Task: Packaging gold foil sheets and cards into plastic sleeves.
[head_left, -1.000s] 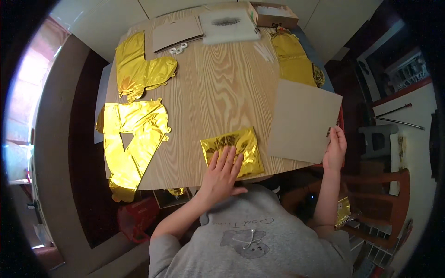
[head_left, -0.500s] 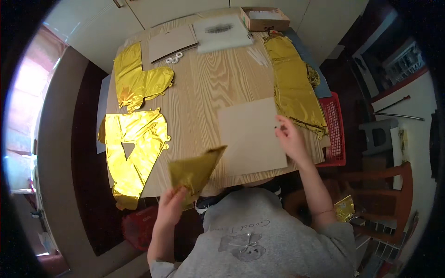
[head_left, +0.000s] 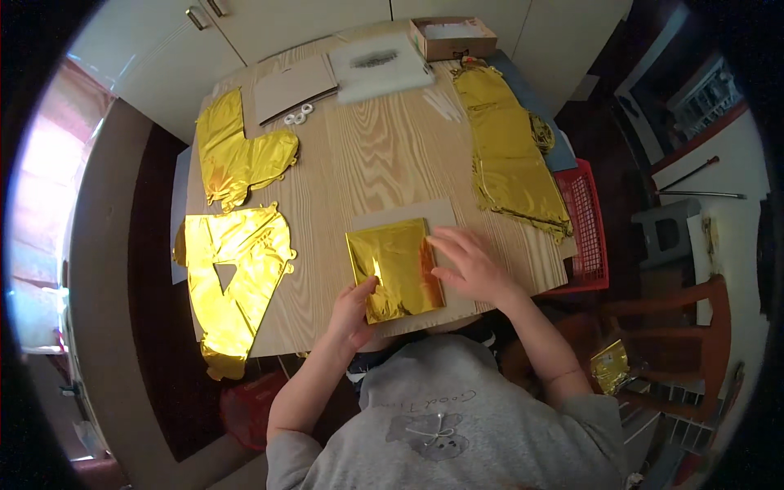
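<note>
A gold foil balloon folded into a flat square (head_left: 394, 265) lies on a beige cardboard sheet (head_left: 408, 211) at the near edge of the table. My left hand (head_left: 351, 314) grips its lower left side, thumb on top. Beside its right edge my right hand (head_left: 474, 265) is open, fingers stretched out; the fingertips are at or touching the foil. To the left lie two flat gold foil balloons: a bent one (head_left: 243, 155) farther back, and one with a triangular hole (head_left: 237, 269) nearer me. A stack of long gold foil balloons (head_left: 508, 143) rests on the right.
At the back are grey-brown cardboard sheets (head_left: 292, 91), a translucent sheet with a dark smudge (head_left: 392, 82) and a cardboard box (head_left: 453, 45). Several white tape rolls (head_left: 300, 115) and white strips (head_left: 442, 104) lie nearby. A red basket (head_left: 590, 224) stands by the right edge.
My left hand has brought the folded foil balloon rightward and laid it on the cardboard sheet. The sheet has shifted left and nearer me. My right hand has moved left to the foil's edge.
</note>
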A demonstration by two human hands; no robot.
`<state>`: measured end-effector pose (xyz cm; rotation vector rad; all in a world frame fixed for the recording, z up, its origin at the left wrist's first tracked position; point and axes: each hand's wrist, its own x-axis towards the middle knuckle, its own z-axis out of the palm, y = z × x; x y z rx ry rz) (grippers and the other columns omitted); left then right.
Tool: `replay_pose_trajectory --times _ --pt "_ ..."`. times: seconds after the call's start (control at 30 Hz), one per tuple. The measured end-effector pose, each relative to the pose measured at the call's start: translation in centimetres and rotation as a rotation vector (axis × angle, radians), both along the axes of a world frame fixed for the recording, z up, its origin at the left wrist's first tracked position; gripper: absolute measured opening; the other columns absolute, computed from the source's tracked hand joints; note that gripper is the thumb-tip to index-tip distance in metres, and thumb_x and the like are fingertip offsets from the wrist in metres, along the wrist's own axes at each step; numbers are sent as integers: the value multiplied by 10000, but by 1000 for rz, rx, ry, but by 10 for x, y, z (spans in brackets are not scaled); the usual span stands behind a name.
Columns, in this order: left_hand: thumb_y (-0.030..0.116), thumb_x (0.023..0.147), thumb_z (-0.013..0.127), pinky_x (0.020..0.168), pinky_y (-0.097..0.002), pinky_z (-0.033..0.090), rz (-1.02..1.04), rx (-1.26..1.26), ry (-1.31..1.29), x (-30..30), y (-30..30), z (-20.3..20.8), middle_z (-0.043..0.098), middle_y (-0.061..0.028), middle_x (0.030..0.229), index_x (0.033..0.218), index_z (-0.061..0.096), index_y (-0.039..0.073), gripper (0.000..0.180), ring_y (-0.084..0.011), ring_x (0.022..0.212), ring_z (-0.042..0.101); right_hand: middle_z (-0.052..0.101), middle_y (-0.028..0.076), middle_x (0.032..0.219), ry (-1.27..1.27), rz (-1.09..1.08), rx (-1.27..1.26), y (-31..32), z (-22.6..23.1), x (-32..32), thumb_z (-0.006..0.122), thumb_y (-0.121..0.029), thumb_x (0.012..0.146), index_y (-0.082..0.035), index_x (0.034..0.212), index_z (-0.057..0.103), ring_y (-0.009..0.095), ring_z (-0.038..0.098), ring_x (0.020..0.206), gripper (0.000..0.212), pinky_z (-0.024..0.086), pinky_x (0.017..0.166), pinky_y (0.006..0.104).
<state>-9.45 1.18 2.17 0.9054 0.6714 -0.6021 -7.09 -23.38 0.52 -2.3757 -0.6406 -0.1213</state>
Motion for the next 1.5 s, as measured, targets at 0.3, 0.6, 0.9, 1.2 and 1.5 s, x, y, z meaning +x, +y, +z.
replay_pose_trajectory --times 0.3,0.6,0.9,1.2,1.5 --pt "164 989 455 809 -446 559 -66 47 -26 12 -12 -1 607 -126 1119 1203 487 20 260 -259 989 641 296 186 1497 -80 184 -405 2 0 23 521 -586 869 1 1417 335 321 234 1411 825 218 1149 466" --pt "188 967 510 727 -415 588 -116 47 -104 28 -20 -9 646 -96 1044 1171 527 35 256 -232 897 673 226 238 1511 32 173 -219 -4 -7 28 591 -576 831 85 1418 267 346 192 1423 942 213 1157 427" --pt "123 968 502 830 -383 550 -264 103 -230 37 -7 -7 578 -150 1189 1287 453 6 343 -241 1047 618 266 216 1498 -19 181 -344 -1 -4 25 598 -571 824 79 1406 303 335 208 1419 922 226 1155 428" --pt "399 751 744 1070 -515 333 -952 1407 -1447 54 7 19 404 -216 1406 1382 386 18 819 -400 1316 382 266 223 1495 -12 187 -350 -2 -3 25 608 -563 818 93 1389 329 333 192 1423 914 207 1162 422" --pt "732 687 601 1135 -541 170 -1132 1482 -1597 74 -1 -20 300 -209 1495 1434 333 11 1072 -387 1411 227 301 218 1481 -43 169 -319 -2 -6 25 656 -565 767 82 1389 341 332 210 1417 951 210 1159 426"
